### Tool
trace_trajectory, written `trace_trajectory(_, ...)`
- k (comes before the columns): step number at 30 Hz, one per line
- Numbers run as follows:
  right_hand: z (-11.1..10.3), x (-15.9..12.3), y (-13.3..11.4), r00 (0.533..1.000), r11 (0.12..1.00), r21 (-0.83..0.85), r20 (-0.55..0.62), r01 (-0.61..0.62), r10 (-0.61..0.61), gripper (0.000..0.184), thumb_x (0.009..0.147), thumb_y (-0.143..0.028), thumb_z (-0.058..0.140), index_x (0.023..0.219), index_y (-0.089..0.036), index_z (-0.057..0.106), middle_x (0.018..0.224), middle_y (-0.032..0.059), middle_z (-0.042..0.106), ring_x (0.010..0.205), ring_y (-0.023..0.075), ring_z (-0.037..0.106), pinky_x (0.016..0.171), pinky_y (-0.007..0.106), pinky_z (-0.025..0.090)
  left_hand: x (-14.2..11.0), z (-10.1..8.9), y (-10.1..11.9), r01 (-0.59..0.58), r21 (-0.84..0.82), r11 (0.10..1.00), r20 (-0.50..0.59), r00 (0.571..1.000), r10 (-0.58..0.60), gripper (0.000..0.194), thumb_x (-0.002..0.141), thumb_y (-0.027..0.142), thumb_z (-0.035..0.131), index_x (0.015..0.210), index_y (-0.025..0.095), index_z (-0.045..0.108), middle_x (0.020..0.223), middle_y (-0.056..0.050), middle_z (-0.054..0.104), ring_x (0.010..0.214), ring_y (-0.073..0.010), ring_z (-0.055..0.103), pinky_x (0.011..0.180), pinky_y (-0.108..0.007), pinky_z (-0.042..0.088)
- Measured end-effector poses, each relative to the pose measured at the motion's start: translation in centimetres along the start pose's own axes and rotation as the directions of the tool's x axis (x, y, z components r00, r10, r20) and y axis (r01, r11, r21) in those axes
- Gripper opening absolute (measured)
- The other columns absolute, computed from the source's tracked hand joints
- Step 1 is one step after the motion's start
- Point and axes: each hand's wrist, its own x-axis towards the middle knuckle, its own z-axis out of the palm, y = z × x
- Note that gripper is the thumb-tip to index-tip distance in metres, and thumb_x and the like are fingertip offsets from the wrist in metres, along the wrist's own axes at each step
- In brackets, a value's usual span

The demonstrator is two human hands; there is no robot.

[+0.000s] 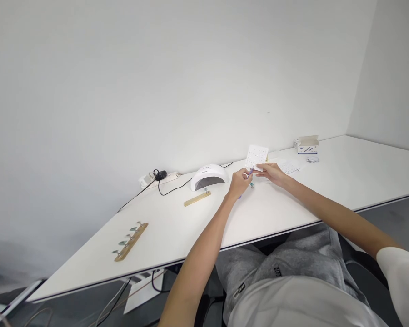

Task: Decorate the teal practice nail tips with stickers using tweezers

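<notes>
The white shirt point(303, 302) lies nearest, beside grey bottoms point(293, 256). Over the table point(269, 215), the left hand point(240, 182) pinches a slim purple tool point(250, 172); the right hand's point(272, 173) fingers grasp the lower edge of a marked white card point(257, 155), raised right of the white lamp point(209, 175). The step seems to be tool-work at the card — contact is too small to tell — and the next move calls for steadiness.

The sheet point(257, 155) at the right hand point(273, 173) looks like matt paper. Left of the left hand point(239, 183), the domed lamp point(209, 171) looks glossy plastic.
</notes>
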Motion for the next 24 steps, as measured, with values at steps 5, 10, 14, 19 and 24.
trace_trajectory(5, -0.01, 0.18, 0.31, 1.000, 0.998, 0.068, -0.009, -0.012, 0.012, 0.012, 0.081, -0.012, 0.068, 0.070, -0.013, 0.062, 0.083, 0.0118, 0.073, 0.089, 0.0241, 0.072, 0.069, 0.025, 0.059, -0.09, 0.05, 0.02, 0.011, 0.001, 1.000, -0.001, 1.000, -0.011, 0.018, 0.075, 0.030, 0.059, 0.066, 0.019, 0.048, 0.042, 0.008, 0.038, 0.038, -0.0066, 0.029, 0.045, -0.021, 0.024)
trace_trajectory(10, 0.00, 0.32, 0.57, 1.000, 0.993, 0.117, -0.008, -0.015, 0.016, 0.021, 0.080, -0.011, 0.070, 0.065, -0.016, 0.056, 0.070, 0.0084, 0.070, 0.089, 0.0256, 0.072, 0.069, 0.027, 0.059, -0.09, 0.12, -0.17, 0.000, -0.003, 1.000, -0.008, 1.000, 0.000, 0.020, 0.075, 0.032, 0.060, 0.066, 0.019, 0.048, 0.042, 0.008, 0.038, 0.037, -0.0062, 0.028, 0.044, -0.021, 0.024)
trace_trajectory(14, 0.10, 0.23, 0.59, 1.000, 0.992, 0.128, -0.006, -0.021, 0.022, 0.025, 0.081, -0.012, 0.069, 0.063, -0.017, 0.052, 0.067, 0.0071, 0.068, 0.092, 0.0260, 0.072, 0.074, 0.029, 0.059, -0.14, 0.13, -0.11, 0.007, -0.008, 1.000, -0.014, 1.000, -0.007, 0.020, 0.075, 0.032, 0.060, 0.066, 0.019, 0.048, 0.041, 0.009, 0.037, 0.037, -0.0065, 0.029, 0.044, -0.021, 0.024)
trace_trajectory(19, 0.20, 0.13, 0.62, 1.000, 0.987, 0.157, -0.003, -0.027, 0.027, 0.028, 0.081, -0.012, 0.068, 0.061, -0.017, 0.050, 0.063, 0.0059, 0.065, 0.092, 0.0262, 0.072, 0.078, 0.030, 0.058, -0.21, 0.13, 0.06, 0.000, 0.003, 1.000, -0.016, 1.000, 0.000, 0.020, 0.076, 0.032, 0.059, 0.067, 0.020, 0.047, 0.041, 0.009, 0.037, 0.037, -0.0066, 0.029, 0.045, -0.021, 0.025)
trace_trajectory(24, 0.19, 0.24, 0.66, 0.999, 0.984, 0.172, -0.001, -0.035, 0.036, 0.021, 0.080, -0.011, 0.070, 0.066, -0.016, 0.054, 0.072, 0.0085, 0.069, 0.093, 0.0265, 0.071, 0.079, 0.030, 0.059, -0.17, 0.18, -0.02, -0.004, 0.011, 1.000, -0.025, 1.000, 0.004, 0.020, 0.076, 0.032, 0.059, 0.067, 0.020, 0.047, 0.041, 0.009, 0.036, 0.037, -0.0065, 0.027, 0.045, -0.021, 0.024)
